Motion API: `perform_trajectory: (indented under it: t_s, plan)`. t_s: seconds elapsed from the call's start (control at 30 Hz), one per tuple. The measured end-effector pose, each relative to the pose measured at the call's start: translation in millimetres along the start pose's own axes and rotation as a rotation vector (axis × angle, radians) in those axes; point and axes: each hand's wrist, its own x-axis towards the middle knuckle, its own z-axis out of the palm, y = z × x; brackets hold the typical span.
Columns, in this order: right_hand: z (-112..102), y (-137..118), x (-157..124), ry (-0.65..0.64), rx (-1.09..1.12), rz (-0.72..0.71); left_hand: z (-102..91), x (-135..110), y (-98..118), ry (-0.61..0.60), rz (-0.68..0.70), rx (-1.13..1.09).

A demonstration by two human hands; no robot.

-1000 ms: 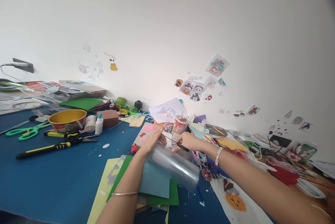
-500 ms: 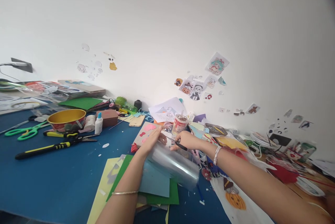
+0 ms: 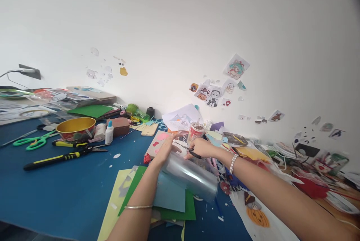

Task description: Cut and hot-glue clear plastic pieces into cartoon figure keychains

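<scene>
My left hand rests on the far end of a clear plastic film roll, its fingers pinching the loose edge of the film. My right hand is closed round the black handles of small scissors, whose blades point left toward the left fingers at the film's edge. The roll lies on stacked green, blue and yellow paper sheets on the blue table. A red-and-white cup stands just beyond my hands.
At left lie green scissors, yellow-black shears, a yellow bowl, a glue bottle and a brown box. A phone lies behind. Paper cut-outs crowd the right side, with a pumpkin picture. Stickers dot the wall.
Both hands stay at the roll's far end; the scissors have shifted slightly toward the left fingers. The view has drifted a little.
</scene>
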Motion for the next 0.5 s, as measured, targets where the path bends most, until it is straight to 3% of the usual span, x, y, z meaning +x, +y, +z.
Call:
perform_trajectory:
  t_s: [0.5]
  plan:
    - [-10.3,-12.3,3.2,-0.009,-0.110,-0.011,5.1,-2.2,8.3,0.031,-0.010,-0.035]
